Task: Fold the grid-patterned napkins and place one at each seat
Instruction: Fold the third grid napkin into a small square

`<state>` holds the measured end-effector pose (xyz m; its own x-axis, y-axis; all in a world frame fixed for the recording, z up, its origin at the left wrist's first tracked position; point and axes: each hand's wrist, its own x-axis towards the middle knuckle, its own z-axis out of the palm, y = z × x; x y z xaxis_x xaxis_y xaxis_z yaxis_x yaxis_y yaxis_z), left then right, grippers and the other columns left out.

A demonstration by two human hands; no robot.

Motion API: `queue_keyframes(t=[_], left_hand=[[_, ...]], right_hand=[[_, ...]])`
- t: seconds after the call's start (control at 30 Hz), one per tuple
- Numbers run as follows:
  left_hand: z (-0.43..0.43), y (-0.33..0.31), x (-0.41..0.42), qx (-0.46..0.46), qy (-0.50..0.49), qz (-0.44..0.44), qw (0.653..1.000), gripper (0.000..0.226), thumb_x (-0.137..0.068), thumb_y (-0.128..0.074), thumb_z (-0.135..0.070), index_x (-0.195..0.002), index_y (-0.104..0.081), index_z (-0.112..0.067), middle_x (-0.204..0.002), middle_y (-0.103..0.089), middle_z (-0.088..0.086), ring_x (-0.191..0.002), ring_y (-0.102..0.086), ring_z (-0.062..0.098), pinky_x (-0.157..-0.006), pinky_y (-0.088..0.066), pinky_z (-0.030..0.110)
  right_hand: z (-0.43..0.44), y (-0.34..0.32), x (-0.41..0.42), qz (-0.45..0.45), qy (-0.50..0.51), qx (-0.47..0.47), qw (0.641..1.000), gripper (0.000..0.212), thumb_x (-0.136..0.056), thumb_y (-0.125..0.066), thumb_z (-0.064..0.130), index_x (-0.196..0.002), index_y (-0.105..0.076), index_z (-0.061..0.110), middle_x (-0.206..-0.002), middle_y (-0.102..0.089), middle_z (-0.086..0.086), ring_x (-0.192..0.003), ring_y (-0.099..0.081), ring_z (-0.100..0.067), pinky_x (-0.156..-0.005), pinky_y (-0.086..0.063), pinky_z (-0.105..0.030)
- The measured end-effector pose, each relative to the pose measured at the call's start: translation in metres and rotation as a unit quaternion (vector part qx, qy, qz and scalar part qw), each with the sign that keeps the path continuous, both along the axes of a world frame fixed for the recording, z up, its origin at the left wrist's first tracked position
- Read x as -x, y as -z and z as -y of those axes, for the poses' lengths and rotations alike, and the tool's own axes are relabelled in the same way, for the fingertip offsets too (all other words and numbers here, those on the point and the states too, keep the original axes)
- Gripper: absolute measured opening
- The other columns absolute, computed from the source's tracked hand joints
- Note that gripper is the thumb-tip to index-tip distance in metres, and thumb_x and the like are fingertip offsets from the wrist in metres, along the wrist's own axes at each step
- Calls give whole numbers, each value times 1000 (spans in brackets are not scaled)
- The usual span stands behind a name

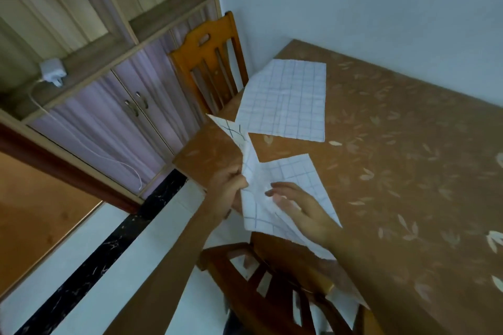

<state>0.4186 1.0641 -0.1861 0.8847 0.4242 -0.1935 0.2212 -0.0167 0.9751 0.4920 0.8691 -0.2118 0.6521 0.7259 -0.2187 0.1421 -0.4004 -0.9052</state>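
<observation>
One white grid-patterned napkin (285,100) lies on the brown leaf-print table (408,171) by the far wooden chair (209,62) (seemingly folded and placed). A second napkin (294,171) at the near edge is mid-fold: left hand (230,190) pinches its raised edge, right hand (302,212) presses it with straight fingers.

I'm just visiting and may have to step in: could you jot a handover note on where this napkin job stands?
Left hand pinches a raised edge of the near napkin; right hand presses it on the table.
Second napkin lies flat by the far chair.
Done: that seat looks served.
Left: finish this fold, then set it at the near chair.
</observation>
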Motion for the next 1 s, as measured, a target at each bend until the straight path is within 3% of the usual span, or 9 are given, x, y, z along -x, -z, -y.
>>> queue_keyframes(t=[0.13, 0.23, 0.4, 0.47, 0.53, 0.63, 0.7, 0.87, 1.0], left_hand=[[-28, -58, -13, 9, 122, 29, 992, 45, -55, -62, -27, -80, -65, 10, -78, -62, 6, -77, -57, 20, -68, -44, 25], [-44, -105, -22, -9, 248, 37, 968, 24, -59, -61, -22, -76, -79, -24, -77, -72, -7, -75, -66, 7, -65, -49, 17], [-62, -170, -34, -82, 347, 46, 933, 10, -63, -61, -22, -58, -58, -13, -60, -53, -2, -57, -52, 4, -56, -41, 14], [-63, -188, -38, -110, 369, 48, 922, 13, -64, -61, -21, -55, -53, -18, -58, -49, -4, -55, -47, 3, -55, -39, 14], [-61, -200, -42, -147, 382, 53, 911, 19, -65, -61, -21, -51, -49, -25, -57, -45, -2, -55, -44, 4, -55, -36, 16], [-56, -209, -46, -213, 360, 70, 906, 25, -68, -63, -24, -54, -42, -22, -64, -40, 24, -62, -42, 20, -57, -34, 29], [-52, -212, -50, -246, 334, 85, 906, 26, -72, -70, -29, -60, -47, -23, -70, -51, 21, -69, -52, 23, -63, -42, 30], [-15, -212, -56, -315, 261, 79, 909, 51, -67, -83, -55, -109, -61, -35, -86, -74, -1, -83, -71, 19, -76, -57, 38], [28, -217, -63, -403, 212, 124, 881, 41, -76, -73, -60, -101, -72, -28, -72, -70, -4, -66, -65, 11, -60, -49, 29]], right_hand=[[-17, -59, -32, 47, 108, -48, 992, 29, -103, -50, 40, -129, -58, 34, -127, -57, 23, -120, -52, 5, -101, -44, -20], [-22, -100, -58, 129, 77, -73, 986, 74, -92, -70, 12, -151, -31, 36, -154, -34, 13, -142, -36, -10, -92, -52, -14], [-23, -170, -78, 388, -3, -16, 921, 123, -69, -90, 37, -154, -2, 47, -166, 19, 8, -155, -3, -25, -118, -26, -61], [-21, -192, -77, 440, -46, 8, 897, 111, -65, -87, 51, -153, -20, 44, -166, 18, 7, -154, -4, -28, -119, -21, -56], [-19, -207, -81, 497, -91, 16, 863, 77, -67, -80, 61, -133, -56, 30, -167, -14, -2, -153, -15, -29, -118, -21, -52], [-15, -220, -89, 513, -93, 54, 851, 44, -78, -77, 54, -93, -71, 13, -106, -70, -4, -110, -63, -26, -96, -49, -45], [-6, -226, -89, 476, -62, 77, 874, 36, -83, -76, 48, -88, -66, 13, -78, -63, 1, -76, -59, -18, -73, -51, -40], [19, -237, -83, 495, -32, 56, 866, 31, -82, -77, 45, -87, -68, 16, -64, -54, 15, -58, -50, -5, -57, -40, -27], [33, -247, -78, 504, 9, 55, 862, 30, -82, -76, 47, -94, -70, 20, -61, -42, 26, -57, -44, 0, -55, -33, -23]])
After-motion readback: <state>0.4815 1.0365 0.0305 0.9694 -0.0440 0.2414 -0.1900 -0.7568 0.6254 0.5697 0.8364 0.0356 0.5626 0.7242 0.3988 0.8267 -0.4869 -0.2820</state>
